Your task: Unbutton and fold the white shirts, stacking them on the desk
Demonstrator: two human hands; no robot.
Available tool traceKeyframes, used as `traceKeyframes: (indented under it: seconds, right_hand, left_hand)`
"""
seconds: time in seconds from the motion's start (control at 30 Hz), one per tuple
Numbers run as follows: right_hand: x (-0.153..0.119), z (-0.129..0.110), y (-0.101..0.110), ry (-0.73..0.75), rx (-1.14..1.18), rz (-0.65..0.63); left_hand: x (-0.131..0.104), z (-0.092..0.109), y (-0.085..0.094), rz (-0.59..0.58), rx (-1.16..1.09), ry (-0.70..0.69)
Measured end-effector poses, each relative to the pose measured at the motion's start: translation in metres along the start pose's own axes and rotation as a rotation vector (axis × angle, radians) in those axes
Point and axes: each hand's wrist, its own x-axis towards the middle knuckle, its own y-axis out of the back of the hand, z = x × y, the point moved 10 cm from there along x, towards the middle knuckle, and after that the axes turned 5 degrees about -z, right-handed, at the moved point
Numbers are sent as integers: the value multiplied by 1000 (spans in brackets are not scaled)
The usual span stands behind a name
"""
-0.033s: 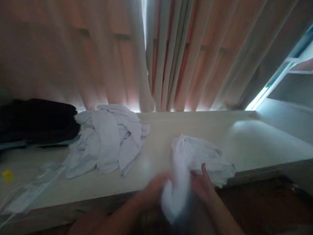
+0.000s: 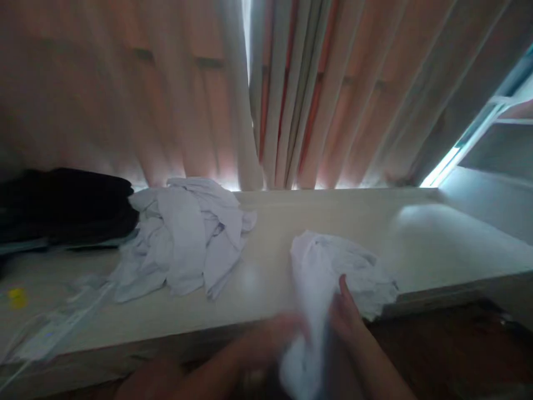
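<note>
A crumpled white cloth garment (image 2: 310, 294) lies partly on the light surface, and its near end hangs over the front edge. My left hand (image 2: 283, 333) is against the left side of this hanging part, its fingers smeared by motion. On the other side, my right hand (image 2: 348, 316) holds the cloth, thumb up and the other fingers partly hidden by the fabric. To the left, a heap of white garments (image 2: 183, 239) rests on the same surface; which kind of garment they are I cannot tell.
Folded black cloth (image 2: 66, 205) is stacked at the far left. In front of it lie a clear plastic bag (image 2: 58, 328) and a small yellow object (image 2: 17, 298). Curtains (image 2: 200, 100) hang behind the light ledge (image 2: 275, 250). A white wall panel (image 2: 491, 205) stands at right.
The near end of the white garment has dropped lower and spread out. My left hand has shifted slightly to the right and down; my right hand has barely moved.
</note>
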Motion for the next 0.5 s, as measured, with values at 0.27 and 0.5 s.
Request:
traceKeyframes:
  seconds: [0.27, 0.5]
  right_hand:
    - [5, 36, -61, 197, -726, 119]
    - [-9, 112, -70, 113, -1193, -14]
  left_hand:
    - [-83, -36, 44, 168, 87, 247]
    - [-159, -73, 158, 755, 190, 473]
